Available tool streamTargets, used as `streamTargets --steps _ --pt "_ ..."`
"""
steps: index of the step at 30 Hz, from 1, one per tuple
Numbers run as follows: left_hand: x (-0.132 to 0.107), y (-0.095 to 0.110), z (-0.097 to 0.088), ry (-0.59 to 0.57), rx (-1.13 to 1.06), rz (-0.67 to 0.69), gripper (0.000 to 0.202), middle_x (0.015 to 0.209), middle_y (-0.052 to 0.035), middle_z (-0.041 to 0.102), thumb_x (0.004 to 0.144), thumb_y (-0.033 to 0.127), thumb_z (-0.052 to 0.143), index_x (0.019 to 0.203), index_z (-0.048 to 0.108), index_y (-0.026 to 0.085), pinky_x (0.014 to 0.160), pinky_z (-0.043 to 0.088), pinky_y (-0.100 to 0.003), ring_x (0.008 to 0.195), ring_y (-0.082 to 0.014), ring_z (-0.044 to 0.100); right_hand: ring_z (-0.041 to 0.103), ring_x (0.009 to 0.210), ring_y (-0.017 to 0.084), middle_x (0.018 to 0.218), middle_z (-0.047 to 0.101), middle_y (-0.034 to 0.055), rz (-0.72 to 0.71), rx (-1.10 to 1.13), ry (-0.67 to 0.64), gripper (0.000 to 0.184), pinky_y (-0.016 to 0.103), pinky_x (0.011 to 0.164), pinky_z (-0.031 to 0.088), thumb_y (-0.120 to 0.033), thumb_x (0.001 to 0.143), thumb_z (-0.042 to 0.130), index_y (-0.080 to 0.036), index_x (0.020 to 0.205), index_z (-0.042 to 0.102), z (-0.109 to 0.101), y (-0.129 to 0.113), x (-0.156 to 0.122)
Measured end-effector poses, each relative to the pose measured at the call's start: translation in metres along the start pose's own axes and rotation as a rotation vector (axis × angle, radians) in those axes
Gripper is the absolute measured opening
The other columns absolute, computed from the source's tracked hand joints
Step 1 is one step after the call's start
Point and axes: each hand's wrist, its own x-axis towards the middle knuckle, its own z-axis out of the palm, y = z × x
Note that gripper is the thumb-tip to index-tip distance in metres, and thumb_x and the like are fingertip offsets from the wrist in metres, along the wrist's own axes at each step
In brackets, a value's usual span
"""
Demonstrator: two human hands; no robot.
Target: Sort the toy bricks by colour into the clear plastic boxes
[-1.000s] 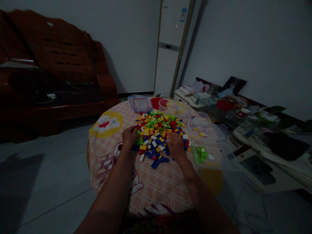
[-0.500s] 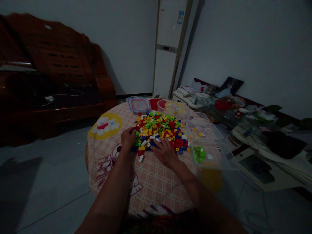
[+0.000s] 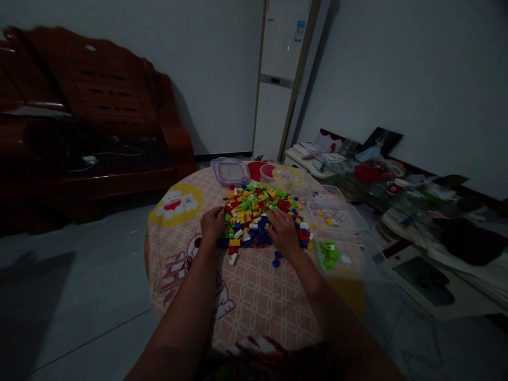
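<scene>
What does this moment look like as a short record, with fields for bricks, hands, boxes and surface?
bricks: mixed pile of red, yellow, blue, green and white plastic
left hand: at the pile's left edge; grip unclear
right hand: at its near right side; grip unclear
nearest box: clear rectangular plastic, right of the pile, light green plastic bricks inside
next box: clear plastic, behind it, a few yellow plastic bricks inside
surface: pink cloth with white pattern

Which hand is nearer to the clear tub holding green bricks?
Right. The right hand is at the right part of the brick pile, a little left of the tub; the left hand is at the pile's left edge, across from the tub.
</scene>
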Motion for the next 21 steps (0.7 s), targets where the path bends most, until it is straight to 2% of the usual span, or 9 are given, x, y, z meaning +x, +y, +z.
streamTargets --steps 4,5,7,11,15,18,21 --pt "0.0 -0.001 0.002 0.034 -0.073 -0.012 0.041 0.122 -0.01 0.074 0.085 0.024 0.051 0.117 0.075 0.015 0.106 0.047 -0.035 0.116 -0.025 0.066 0.039 0.144 0.03 0.152 0.05 0.0113 -0.359 0.08 -0.122 0.049 0.055 0.121 0.028 -0.038 0.094 0.064 -0.023 0.14 0.057 0.009 -0.024 -0.045" --pt "0.0 -0.002 0.003 0.039 -0.092 -0.017 0.042 0.121 -0.0096 0.074 0.084 0.024 0.051 0.118 0.075 0.015 0.105 0.048 -0.034 0.116 -0.0245 0.066 0.039 0.144 0.03 0.153 0.05 0.0105 -0.419 0.082 -0.156 0.05 0.056 0.121 0.028 -0.039 0.093 0.065 -0.025 0.141 0.056 0.013 -0.028 -0.054" --pt "0.0 -0.002 0.003 0.042 -0.111 -0.017 0.042 0.12 -0.0087 0.074 0.084 0.024 0.05 0.118 0.075 0.016 0.104 0.048 -0.033 0.115 -0.0238 0.067 0.041 0.143 0.029 0.15 0.053 0.0105 -0.448 0.07 -0.186 0.046 0.056 0.12 0.03 -0.037 0.094 0.064 -0.024 0.138 0.058 0.02 -0.029 -0.061" --pt "-0.002 -0.001 0.004 0.028 -0.095 0.015 0.04 0.117 -0.0062 0.076 0.084 0.025 0.05 0.113 0.077 0.019 0.104 0.048 -0.032 0.114 -0.0226 0.067 0.046 0.14 0.029 0.146 0.058 0.0113 -0.326 -0.009 -0.162 0.035 0.059 0.12 0.029 -0.025 0.095 0.061 -0.023 0.13 0.065 0.027 -0.012 -0.042" --pt "-0.004 0.001 0.005 0.039 -0.148 0.04 0.04 0.118 -0.006 0.075 0.084 0.025 0.051 0.113 0.076 0.018 0.105 0.048 -0.033 0.114 -0.0227 0.067 0.042 0.142 0.029 0.148 0.056 0.0107 -0.268 -0.065 -0.123 0.038 0.06 0.12 0.026 -0.015 0.095 0.056 -0.023 0.131 0.064 0.025 0.006 -0.004" --pt "-0.004 0.001 0.006 0.057 -0.22 0.048 0.04 0.117 -0.0073 0.076 0.083 0.025 0.053 0.114 0.076 0.016 0.104 0.05 -0.034 0.112 -0.0237 0.068 0.042 0.142 0.03 0.148 0.055 0.0118 -0.142 -0.092 -0.078 0.038 0.059 0.12 0.026 -0.015 0.096 0.054 -0.02 0.132 0.064 0.022 0.011 0.018" --pt "-0.002 -0.002 0.009 0.072 -0.302 0.031 0.041 0.117 -0.0094 0.075 0.081 0.024 0.054 0.115 0.076 0.014 0.103 0.051 -0.036 0.11 -0.0245 0.069 0.043 0.14 0.031 0.146 0.057 0.0133 0.01 -0.1 0.001 0.038 0.059 0.119 0.026 -0.019 0.097 0.052 -0.018 0.134 0.062 0.019 0.011 0.025"
